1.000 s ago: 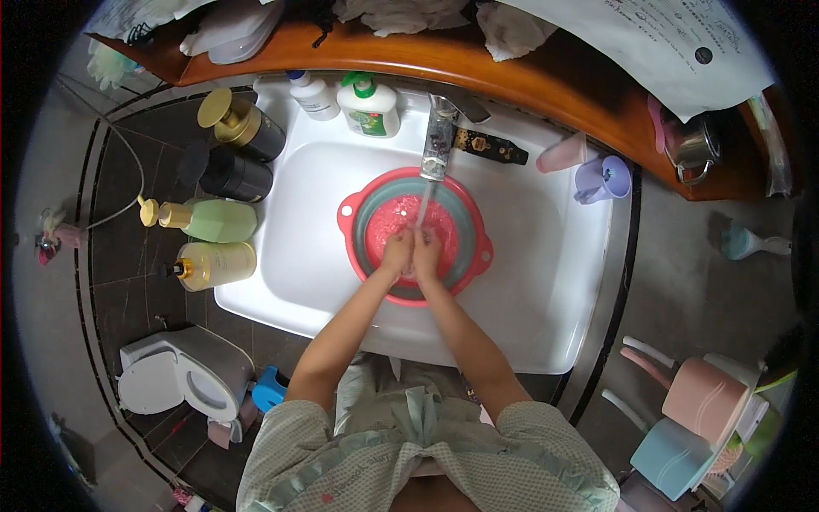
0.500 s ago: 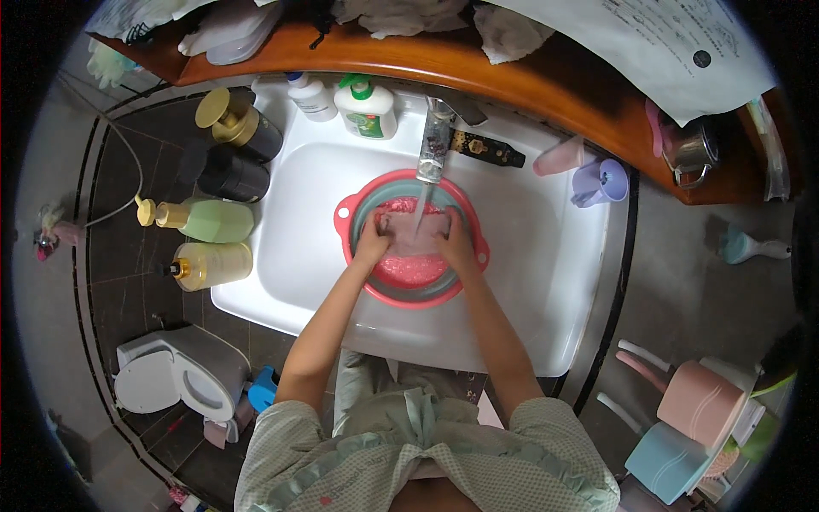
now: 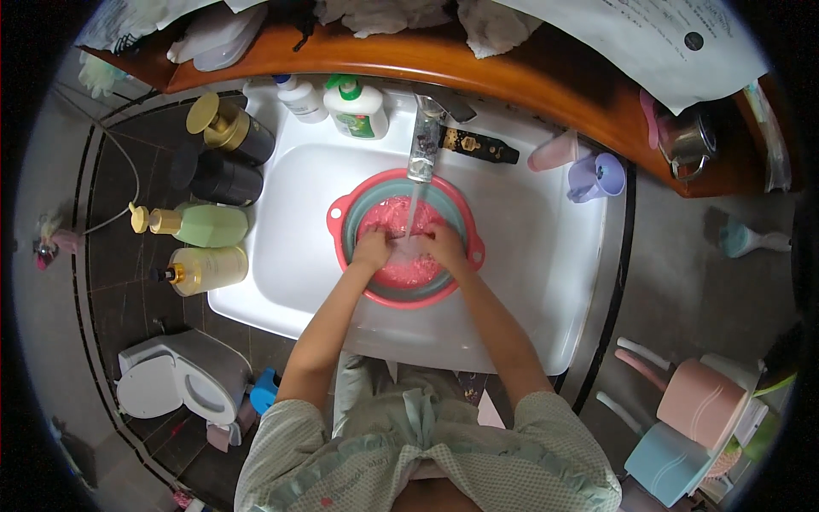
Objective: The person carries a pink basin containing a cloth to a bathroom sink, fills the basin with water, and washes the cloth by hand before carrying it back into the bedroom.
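Note:
A round basin (image 3: 345, 207) with a pink rim and grey-green wall sits in the white sink (image 3: 290, 222). It holds a pink cloth (image 3: 386, 218) in water. Both hands are down in the basin, under the stream from the metal tap (image 3: 424, 141). My left hand (image 3: 372, 251) presses on the cloth at the left. My right hand (image 3: 441, 244) presses on it at the right. The fingers of both are curled into the wet cloth. Whether they grip it or only push on it is hard to make out.
Bottles (image 3: 351, 107) stand behind the sink. Pump bottles (image 3: 205, 226) and dark jars (image 3: 230, 132) line its left side. Two cups (image 3: 597, 177) sit at the right of the tap. A wooden shelf (image 3: 478, 64) runs above. Small stools (image 3: 695, 401) stand lower right, a toilet (image 3: 175, 384) lower left.
The hands were together at the basin's middle, then spread to its rim, and are now back inside, close together on the cloth.

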`<act>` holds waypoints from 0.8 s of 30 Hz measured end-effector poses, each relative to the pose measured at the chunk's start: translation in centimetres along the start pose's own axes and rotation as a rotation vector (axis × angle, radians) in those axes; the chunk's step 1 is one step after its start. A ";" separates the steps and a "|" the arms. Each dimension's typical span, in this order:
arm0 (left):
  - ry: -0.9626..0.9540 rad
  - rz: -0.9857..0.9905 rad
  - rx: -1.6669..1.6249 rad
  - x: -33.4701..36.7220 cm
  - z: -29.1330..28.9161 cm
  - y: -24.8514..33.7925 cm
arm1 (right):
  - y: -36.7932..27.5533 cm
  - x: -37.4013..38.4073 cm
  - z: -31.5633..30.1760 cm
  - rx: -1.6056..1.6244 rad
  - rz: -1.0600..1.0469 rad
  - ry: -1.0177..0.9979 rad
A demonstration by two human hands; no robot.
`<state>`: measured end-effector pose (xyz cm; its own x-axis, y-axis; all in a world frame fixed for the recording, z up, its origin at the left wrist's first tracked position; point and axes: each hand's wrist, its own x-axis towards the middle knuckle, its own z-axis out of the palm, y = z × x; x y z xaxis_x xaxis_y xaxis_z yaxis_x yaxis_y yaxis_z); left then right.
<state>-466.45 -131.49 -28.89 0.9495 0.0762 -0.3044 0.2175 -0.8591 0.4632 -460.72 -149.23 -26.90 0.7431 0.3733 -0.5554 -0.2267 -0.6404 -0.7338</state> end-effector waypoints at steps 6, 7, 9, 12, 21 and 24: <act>0.013 -0.158 -0.817 2.4 0.1 -0.2 | 3.0 4.1 1.4 0.310 -0.274 0.273; 0.055 -0.132 -0.713 3.3 1.9 -1.9 | 3.0 4.3 1.7 0.308 -0.280 0.266; 0.007 -0.108 -0.592 3.4 0.6 -0.2 | 3.0 4.2 1.7 0.154 -0.361 0.307; -0.069 -0.066 -0.356 3.4 0.1 -0.4 | 2.1 4.1 2.4 -0.684 -0.306 0.345; 0.069 -0.281 -0.561 3.4 2.0 -0.2 | 0.3 3.0 3.4 0.380 0.031 0.334; 0.016 -0.529 -0.988 2.5 3.6 1.1 | -0.1 0.7 5.3 0.601 0.085 0.350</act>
<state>-464.69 -134.05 -32.19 0.6858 0.3254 -0.6510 0.6716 0.0617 0.7384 -463.49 -145.37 -29.31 0.8437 0.0352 -0.5356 -0.5267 -0.1374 -0.8388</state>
